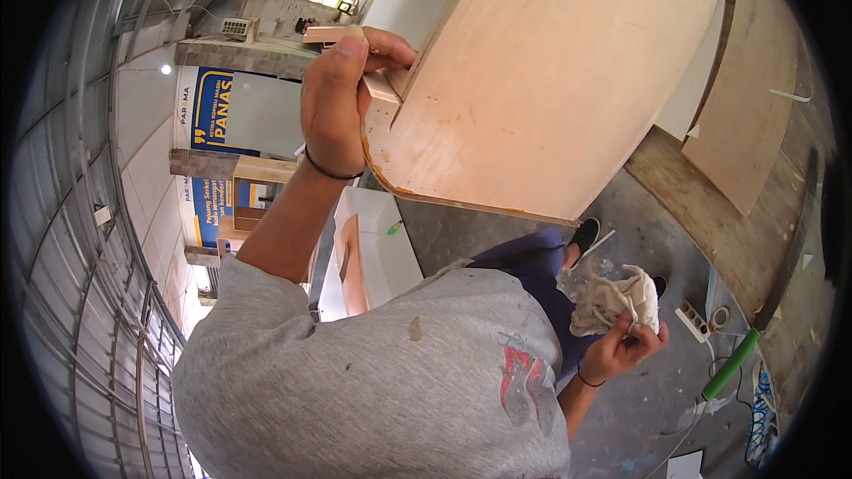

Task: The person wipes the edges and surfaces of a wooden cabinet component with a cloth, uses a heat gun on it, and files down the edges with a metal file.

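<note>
A large pale wooden panel (550,71) with a rounded corner stands tilted in front of me, brownish smears along its lower edge. At its left edge my left hand (342,93) is closed, thumb up, around a small light wooden piece (382,89) that lies against the panel. Whether the reddish strip (325,34) poking out beyond the thumb belongs to the same piece, I cannot tell. Low at the right, my right hand (626,346) grips a crumpled off-white rag (599,303), apart from the panel.
A wooden board (657,168) lies at the right under a curved wood sheet (750,80). Beside it are a long dark-bladed tool with a green handle (730,365), a power strip (692,321) and a tape roll (720,317). A white panel (386,239) lies behind my left arm.
</note>
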Demonstrator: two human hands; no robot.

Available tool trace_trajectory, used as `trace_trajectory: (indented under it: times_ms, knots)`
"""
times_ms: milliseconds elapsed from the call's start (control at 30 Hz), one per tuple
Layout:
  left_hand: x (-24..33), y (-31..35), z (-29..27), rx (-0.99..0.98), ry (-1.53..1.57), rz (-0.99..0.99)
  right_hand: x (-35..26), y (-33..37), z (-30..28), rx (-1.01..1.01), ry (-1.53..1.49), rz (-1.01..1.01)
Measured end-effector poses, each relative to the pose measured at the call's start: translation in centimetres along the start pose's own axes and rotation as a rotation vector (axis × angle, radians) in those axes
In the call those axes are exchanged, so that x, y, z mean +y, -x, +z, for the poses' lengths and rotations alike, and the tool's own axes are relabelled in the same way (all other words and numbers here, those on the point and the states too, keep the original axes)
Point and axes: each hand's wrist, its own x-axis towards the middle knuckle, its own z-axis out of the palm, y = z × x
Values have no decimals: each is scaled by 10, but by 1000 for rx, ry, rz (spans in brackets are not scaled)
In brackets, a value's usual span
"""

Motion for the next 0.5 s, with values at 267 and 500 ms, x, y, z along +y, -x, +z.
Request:
trace_trajectory:
  times_ms: [267,500]
  knots:
    - [7,-9,-2,-143,113,-96,9,4,-6,-51,30,-6]
    - [7,-2,1,-19,2,0,7,5,-7,-64,74,1]
